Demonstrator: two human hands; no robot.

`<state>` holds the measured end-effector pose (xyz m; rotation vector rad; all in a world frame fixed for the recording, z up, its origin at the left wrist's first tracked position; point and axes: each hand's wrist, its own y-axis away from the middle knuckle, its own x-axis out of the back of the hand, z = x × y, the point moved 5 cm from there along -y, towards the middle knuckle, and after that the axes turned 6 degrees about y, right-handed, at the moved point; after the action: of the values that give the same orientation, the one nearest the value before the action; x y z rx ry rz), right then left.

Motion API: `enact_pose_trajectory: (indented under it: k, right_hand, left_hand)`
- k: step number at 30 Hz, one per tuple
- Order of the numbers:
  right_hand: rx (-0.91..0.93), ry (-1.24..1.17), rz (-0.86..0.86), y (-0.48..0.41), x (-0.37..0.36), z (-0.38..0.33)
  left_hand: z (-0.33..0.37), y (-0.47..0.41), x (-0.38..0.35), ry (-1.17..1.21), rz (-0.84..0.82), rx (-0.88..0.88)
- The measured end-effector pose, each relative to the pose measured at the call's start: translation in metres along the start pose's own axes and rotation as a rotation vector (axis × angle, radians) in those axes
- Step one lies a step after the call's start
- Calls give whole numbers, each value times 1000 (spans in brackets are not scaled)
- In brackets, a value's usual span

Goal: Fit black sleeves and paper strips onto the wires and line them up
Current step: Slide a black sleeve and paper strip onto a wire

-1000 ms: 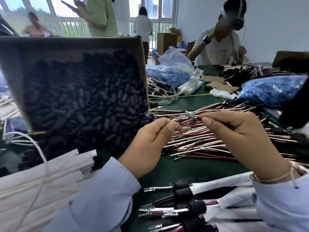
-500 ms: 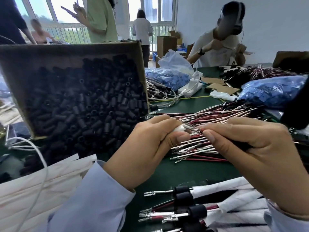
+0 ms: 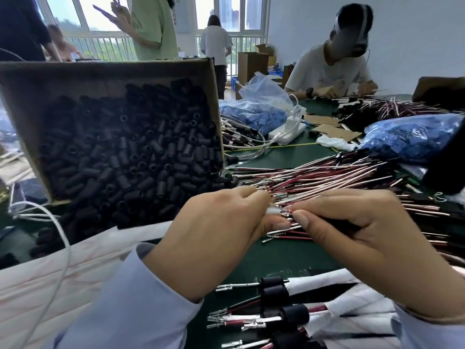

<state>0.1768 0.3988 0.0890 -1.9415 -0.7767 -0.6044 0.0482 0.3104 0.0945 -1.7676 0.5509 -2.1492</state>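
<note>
A wire sits pinched between both hands above the green table — the left hand also grips a white paper strip at its metal tip, the right hand clamps the wire. Behind lies the loose wire pile; a tilted cardboard box of black sleeves stands left.

left sleeve: pale blue, long | right sleeve: pale blue

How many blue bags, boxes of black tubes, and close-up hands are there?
Blue bags: 2
Box of black sleeves: 1
Hands pinching the wire, left hand and right hand: 2
Total: 5
</note>
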Motion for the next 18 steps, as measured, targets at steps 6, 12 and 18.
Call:
enact_pose_trajectory:
  k: [6, 12, 18]
  right_hand:
    - [-14, -106, 33, -2, -1, 4]
    - [-22, -109, -5, -1, 1, 0]
    - [-71, -210, -107, -2, 0, 10]
  left_hand:
    - [-15, 0, 8, 11, -3, 65]
    - [-13, -1, 6, 83, -26, 24]
    - [-8, 0, 6, 62, -20, -17]
